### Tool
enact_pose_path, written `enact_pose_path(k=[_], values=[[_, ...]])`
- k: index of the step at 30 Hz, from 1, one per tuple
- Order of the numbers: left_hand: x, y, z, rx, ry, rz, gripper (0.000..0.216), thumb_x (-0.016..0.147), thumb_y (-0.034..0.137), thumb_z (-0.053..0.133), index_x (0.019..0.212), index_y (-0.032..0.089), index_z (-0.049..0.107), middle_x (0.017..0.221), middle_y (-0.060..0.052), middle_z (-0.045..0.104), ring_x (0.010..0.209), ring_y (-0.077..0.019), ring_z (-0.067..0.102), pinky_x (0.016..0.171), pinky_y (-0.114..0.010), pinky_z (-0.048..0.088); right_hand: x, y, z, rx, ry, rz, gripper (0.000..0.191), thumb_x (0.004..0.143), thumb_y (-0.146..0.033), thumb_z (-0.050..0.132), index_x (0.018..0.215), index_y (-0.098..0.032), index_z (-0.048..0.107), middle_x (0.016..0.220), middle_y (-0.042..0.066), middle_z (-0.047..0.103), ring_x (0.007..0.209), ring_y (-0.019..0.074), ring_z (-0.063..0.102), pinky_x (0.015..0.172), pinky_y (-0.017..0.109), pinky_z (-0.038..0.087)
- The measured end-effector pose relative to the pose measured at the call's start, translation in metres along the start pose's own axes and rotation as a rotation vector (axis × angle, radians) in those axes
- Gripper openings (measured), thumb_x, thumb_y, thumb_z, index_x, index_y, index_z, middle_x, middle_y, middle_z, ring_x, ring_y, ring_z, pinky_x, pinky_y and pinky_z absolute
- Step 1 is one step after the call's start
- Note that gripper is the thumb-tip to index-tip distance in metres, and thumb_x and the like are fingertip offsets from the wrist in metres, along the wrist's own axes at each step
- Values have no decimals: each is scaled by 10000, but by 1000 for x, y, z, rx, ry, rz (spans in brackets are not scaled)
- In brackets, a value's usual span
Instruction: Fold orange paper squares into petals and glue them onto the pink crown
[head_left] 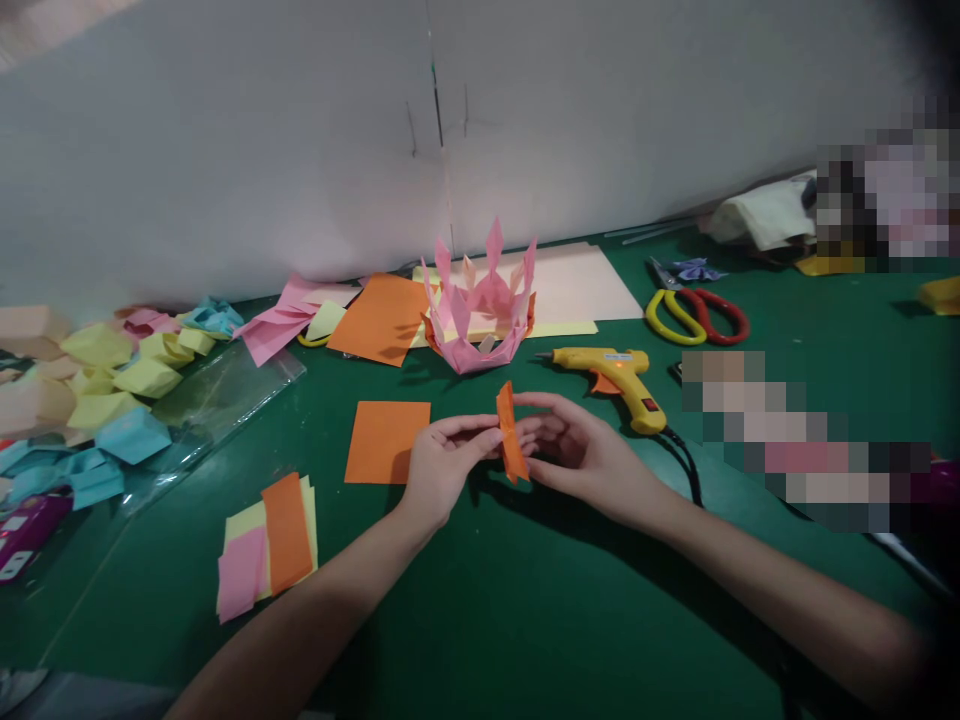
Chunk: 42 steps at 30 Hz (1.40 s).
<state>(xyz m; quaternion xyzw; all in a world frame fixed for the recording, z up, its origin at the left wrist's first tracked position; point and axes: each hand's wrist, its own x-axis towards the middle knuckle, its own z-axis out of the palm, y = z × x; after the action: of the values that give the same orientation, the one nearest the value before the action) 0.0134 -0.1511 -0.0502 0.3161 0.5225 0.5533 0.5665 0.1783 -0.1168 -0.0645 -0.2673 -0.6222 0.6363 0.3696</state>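
Between my two hands, a narrow folded piece of orange paper (pixel 511 435) is held upright above the green table. My left hand (pixel 448 465) pinches its left side with thumb and forefinger. From the other side, the curled fingers of my right hand (pixel 574 445) hold its edge. A flat orange paper square (pixel 382 440) lies beside my left hand. Beyond my hands stands a pink folded-paper crown (pixel 480 310) with pointed tips and orange bits at its base. A yellow glue gun (pixel 619 375) lies on its side past my right hand.
Scissors (pixel 694 312) with yellow and red handles lie at the back right. Pink, yellow and orange paper strips (pixel 266 545) are stacked at the left. Folded paper pieces (pixel 112 375) fill a clear plastic bag (pixel 217 420). A grey wall (pixel 262 150) closes off the back.
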Motion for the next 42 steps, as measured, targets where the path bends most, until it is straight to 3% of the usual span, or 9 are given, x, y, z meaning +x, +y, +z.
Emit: enact_pose_path(k=[8, 15, 25, 33, 42], values=[[2, -2, -1, -3, -12, -12, 215, 558, 223, 821, 707, 124, 702, 680, -40, 708, 576, -124, 646, 637, -269, 555, -1, 2, 1, -32, 15, 21, 495, 761, -274, 652, 1230, -246, 497, 958, 55, 677, 849, 177, 674, 820, 382, 569], [3, -3, -3, 3, -69, -14, 212, 582, 261, 811, 703, 129, 698, 679, -37, 696, 607, -137, 654, 695, -302, 561, -1, -1, 0, -54, 17, 53, 492, 771, -370, 664, 1227, -236, 538, 994, 75, 697, 874, 188, 680, 808, 372, 572], [1, 0, -4, 61, -82, 134, 148, 617, 241, 790, 734, 162, 747, 880, -39, 659, 702, -134, 660, 713, -300, 585, 1, 0, -6, 10, 37, 115, 461, 782, -375, 668, 1208, -239, 559, 1059, 74, 708, 936, 205, 680, 839, 385, 552], [-2, 6, -2, 206, -9, 241, 78, 598, 186, 794, 663, 184, 751, 785, -16, 628, 579, -95, 632, 564, -220, 585, 1, -5, -5, -14, 12, 149, 459, 791, -385, 651, 1214, -226, 569, 1054, 72, 713, 931, 197, 682, 837, 360, 547], [0, 0, -9, 419, -59, 443, 81, 705, 256, 730, 721, 177, 734, 774, -21, 645, 569, -102, 644, 491, -206, 590, 1, -2, -6, -28, 23, 169, 474, 773, -412, 664, 1195, -213, 579, 1013, 63, 724, 898, 189, 683, 823, 340, 545]])
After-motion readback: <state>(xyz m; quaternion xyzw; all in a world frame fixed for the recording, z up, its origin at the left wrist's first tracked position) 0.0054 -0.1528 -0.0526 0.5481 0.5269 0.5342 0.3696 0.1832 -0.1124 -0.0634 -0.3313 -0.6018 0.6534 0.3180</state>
